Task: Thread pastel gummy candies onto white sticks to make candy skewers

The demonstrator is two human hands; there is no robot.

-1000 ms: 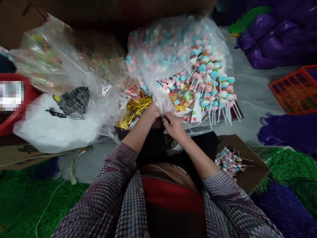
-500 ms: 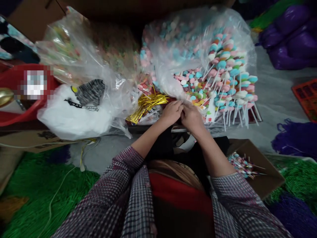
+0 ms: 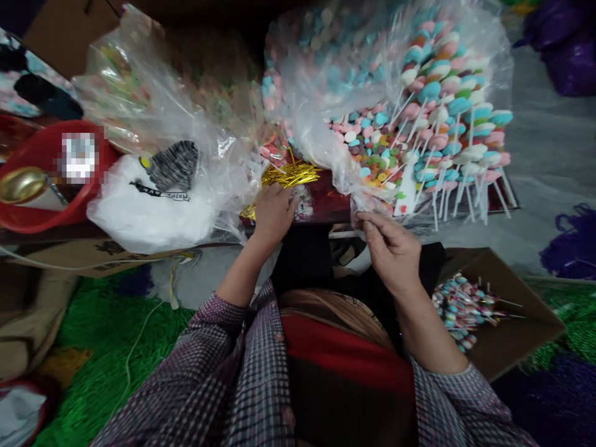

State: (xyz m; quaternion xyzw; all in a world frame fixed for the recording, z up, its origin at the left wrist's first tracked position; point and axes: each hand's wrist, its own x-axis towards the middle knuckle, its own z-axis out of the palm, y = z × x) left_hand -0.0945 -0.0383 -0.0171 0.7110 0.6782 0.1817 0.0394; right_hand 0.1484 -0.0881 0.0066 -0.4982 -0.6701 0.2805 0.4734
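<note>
My left hand [image 3: 274, 214] lies over the gold twist ties [image 3: 294, 174] at the table's front edge, beside a small printed packet [image 3: 305, 203]. Its fingertips point down and are partly hidden, so I cannot see whether they hold anything. My right hand [image 3: 393, 248] is closed in a pinch, thumb against forefinger, on the edge of the clear plastic bag [image 3: 342, 171]. Loose pink, white and blue candies [image 3: 365, 130] lie behind that bag's edge. Candy skewers on white sticks [image 3: 459, 124] are piled to the right.
At the far left stands a red basin [image 3: 88, 186] with a gold-coloured bowl. A white plastic bag [image 3: 153, 217] bears a grey knitted piece. Below right, an open cardboard box [image 3: 516, 335] holds wrapped skewers. Green shredded material [image 3: 139, 347] covers the floor at lower left.
My hands were together at the middle and have parted. The left moved left onto the gold ties, the right moved right and toward me. The view has shifted slightly.
</note>
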